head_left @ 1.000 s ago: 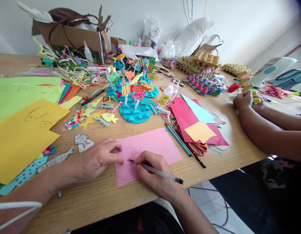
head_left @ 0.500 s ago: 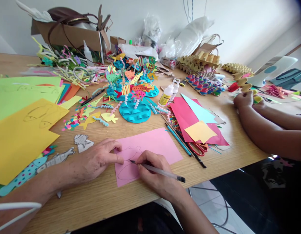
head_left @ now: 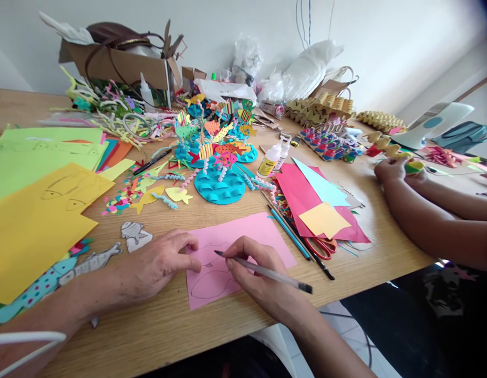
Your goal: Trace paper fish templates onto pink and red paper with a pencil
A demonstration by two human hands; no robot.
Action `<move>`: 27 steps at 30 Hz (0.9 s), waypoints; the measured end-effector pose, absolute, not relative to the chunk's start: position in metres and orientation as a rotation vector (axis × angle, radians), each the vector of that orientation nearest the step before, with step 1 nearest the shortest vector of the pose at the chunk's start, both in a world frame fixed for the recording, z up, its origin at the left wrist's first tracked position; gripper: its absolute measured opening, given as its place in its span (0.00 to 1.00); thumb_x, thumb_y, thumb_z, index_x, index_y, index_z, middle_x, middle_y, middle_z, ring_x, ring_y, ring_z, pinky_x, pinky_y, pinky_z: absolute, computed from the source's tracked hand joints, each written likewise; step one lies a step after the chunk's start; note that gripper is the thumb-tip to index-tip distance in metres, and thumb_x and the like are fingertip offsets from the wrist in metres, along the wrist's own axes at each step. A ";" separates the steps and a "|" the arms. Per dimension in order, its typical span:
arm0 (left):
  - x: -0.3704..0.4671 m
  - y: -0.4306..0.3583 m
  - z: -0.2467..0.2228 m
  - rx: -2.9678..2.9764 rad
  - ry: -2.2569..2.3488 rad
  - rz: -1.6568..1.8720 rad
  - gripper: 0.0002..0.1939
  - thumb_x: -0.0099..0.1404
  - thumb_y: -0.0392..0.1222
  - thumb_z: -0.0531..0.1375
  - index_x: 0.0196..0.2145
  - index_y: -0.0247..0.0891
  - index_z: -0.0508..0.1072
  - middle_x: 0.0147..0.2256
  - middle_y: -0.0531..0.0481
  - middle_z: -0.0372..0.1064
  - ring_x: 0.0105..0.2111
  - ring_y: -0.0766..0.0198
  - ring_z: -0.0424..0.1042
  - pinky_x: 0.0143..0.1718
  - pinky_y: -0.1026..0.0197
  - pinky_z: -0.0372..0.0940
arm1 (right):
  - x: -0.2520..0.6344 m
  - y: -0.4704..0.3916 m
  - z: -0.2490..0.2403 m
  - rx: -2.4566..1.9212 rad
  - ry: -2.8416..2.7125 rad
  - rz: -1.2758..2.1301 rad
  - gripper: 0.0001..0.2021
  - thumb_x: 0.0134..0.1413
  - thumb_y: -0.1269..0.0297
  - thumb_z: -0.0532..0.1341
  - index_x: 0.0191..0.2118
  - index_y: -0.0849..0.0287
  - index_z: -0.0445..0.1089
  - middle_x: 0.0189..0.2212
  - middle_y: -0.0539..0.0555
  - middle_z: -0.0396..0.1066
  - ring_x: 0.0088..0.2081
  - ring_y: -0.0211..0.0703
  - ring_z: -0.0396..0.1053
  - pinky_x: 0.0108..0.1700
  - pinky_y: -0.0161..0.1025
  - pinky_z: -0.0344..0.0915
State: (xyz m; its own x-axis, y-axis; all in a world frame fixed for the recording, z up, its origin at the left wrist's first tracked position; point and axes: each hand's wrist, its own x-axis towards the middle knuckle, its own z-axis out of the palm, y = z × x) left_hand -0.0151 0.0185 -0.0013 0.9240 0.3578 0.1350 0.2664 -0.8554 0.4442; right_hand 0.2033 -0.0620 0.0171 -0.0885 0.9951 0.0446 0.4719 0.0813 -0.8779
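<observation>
Movement: compared with half a second earlier, the tip of the pen [head_left: 265, 271] lies slightly farther up the pink sheet [head_left: 247, 228], and the right hand [head_left: 267, 273] sits a little farther right.
Right hand: grasps the pen between thumb and fingers, barrel slanting back over the hand; whether the tip touches paper I cannot tell.
Left hand [head_left: 160, 265]: grips nothing; thumb and forefinger rest at the sheet's left side.
Pink sheet: lies flat near the front edge of the table [head_left: 148, 341], bearing line-drawn fish outlines [head_left: 209, 283] partly covered by the right hand.
Left side: a grey paper fish [head_left: 133, 231] lies just beside the left hand; a yellow sheet [head_left: 42, 226] lies farther left.
Far side: a blue base [head_left: 219, 186] stands beyond the sheet, near two glue bottles [head_left: 270, 159].
Right side: red-handled scissors [head_left: 322, 248] lie near the sheet; another person's arms [head_left: 416, 205] extend over the table, well apart.
</observation>
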 end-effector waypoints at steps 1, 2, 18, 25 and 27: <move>-0.015 0.018 -0.001 2.652 0.452 0.297 0.23 0.61 0.23 0.46 0.40 0.44 0.73 0.42 0.47 0.63 0.43 0.58 0.63 0.43 0.58 0.62 | 0.203 -0.058 0.016 -1.472 -1.671 0.952 0.04 0.50 0.72 0.57 0.31 0.58 0.68 0.25 0.48 0.70 0.26 0.35 0.65 0.27 0.30 0.59; -0.015 0.018 -0.001 2.649 0.451 0.300 0.23 0.62 0.23 0.45 0.41 0.44 0.73 0.42 0.47 0.63 0.43 0.59 0.63 0.43 0.59 0.62 | 0.202 -0.054 0.015 -1.469 -1.685 0.970 0.04 0.50 0.72 0.57 0.32 0.58 0.69 0.25 0.48 0.70 0.26 0.35 0.65 0.27 0.29 0.59; -0.012 0.016 -0.004 2.613 0.506 0.430 0.21 0.61 0.22 0.44 0.43 0.36 0.69 0.42 0.47 0.68 0.43 0.59 0.65 0.46 0.58 0.61 | 0.192 -0.046 -0.011 -1.484 -1.743 0.824 0.09 0.47 0.76 0.54 0.32 0.58 0.69 0.28 0.49 0.74 0.27 0.35 0.68 0.32 0.31 0.63; -0.009 0.015 -0.006 2.634 0.529 0.486 0.20 0.61 0.22 0.44 0.43 0.35 0.69 0.41 0.47 0.69 0.43 0.60 0.65 0.45 0.60 0.61 | 0.193 -0.047 -0.013 -1.462 -1.711 0.829 0.10 0.47 0.77 0.54 0.33 0.58 0.70 0.28 0.49 0.74 0.27 0.35 0.69 0.31 0.30 0.64; -0.009 0.015 -0.008 2.626 0.536 0.488 0.20 0.62 0.22 0.44 0.43 0.36 0.69 0.41 0.48 0.68 0.43 0.61 0.65 0.45 0.60 0.61 | 0.194 -0.047 -0.013 -1.464 -1.720 0.828 0.10 0.47 0.77 0.54 0.33 0.58 0.70 0.28 0.49 0.75 0.27 0.35 0.69 0.32 0.31 0.64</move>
State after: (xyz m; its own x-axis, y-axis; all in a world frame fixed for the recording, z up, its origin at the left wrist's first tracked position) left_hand -0.0094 0.0150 -0.0076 0.8646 0.4357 0.2505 0.2903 -0.8398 0.4586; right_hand 0.1936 -0.0469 -0.0131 -0.0965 0.9886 0.1151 0.5268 0.1489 -0.8368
